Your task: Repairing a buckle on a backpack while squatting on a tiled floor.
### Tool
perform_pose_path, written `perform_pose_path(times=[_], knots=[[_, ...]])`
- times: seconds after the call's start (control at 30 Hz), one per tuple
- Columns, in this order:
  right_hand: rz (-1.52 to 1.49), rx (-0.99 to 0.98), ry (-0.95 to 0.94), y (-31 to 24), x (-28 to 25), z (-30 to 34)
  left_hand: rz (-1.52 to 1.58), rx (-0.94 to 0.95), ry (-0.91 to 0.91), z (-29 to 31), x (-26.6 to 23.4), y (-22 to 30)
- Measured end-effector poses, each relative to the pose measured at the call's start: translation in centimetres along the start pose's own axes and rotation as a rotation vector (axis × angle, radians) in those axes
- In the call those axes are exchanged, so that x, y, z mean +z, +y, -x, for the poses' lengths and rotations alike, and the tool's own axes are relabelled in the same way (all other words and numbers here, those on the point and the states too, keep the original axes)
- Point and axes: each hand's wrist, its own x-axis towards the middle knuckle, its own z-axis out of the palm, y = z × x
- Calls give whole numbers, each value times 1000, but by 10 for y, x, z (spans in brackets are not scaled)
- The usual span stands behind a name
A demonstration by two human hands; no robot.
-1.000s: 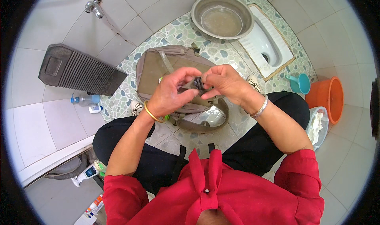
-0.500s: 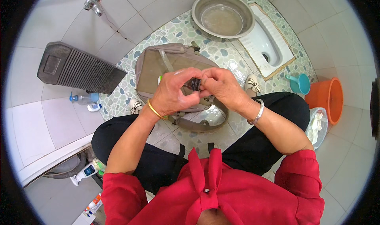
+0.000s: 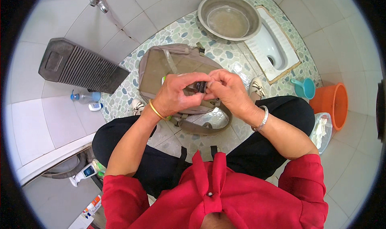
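Observation:
A small black plastic buckle (image 3: 200,87) is pinched between my two hands, above the bag. My left hand (image 3: 177,91) is closed on its left end, thumb below and fingers above. On its other end, the bent fingers and thumb of my right hand (image 3: 228,91) are pressed together, hiding part of it. Beneath them a wet-looking grey-brown backpack (image 3: 152,74) lies on the tiled floor, between my feet. Its strap (image 3: 209,128) curves round on the near side.
A ridged dark washboard (image 3: 84,68) leans at the left, near bottles (image 3: 86,97). A metal basin (image 3: 229,17) with cloudy water stands by the squat toilet (image 3: 275,48). At the right are a turquoise scoop (image 3: 307,88), an orange bucket (image 3: 339,106) and a bag-lined bin (image 3: 321,132).
Both hands keep their grip on the buckle, and the fingers of my right hand have shifted slightly. The whole view has moved a little.

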Motion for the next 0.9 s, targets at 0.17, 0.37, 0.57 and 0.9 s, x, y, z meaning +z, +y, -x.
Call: perform_pose_path(times=[0.17, 0.37, 0.57, 0.9], knots=[[-43, -165, 58, 11, 6, 0, -13, -139, 70, 1, -5, -15], [-100, 56, 77, -4, 0, -11, -8, -111, 18, 2, -1, -9], [23, 165, 47, -17, 2, -5, -83, -97, 29, 1, -4, -6], [-87, 284, 9, -13, -4, -9, -91, -91, 2, 0, 1, -4]])
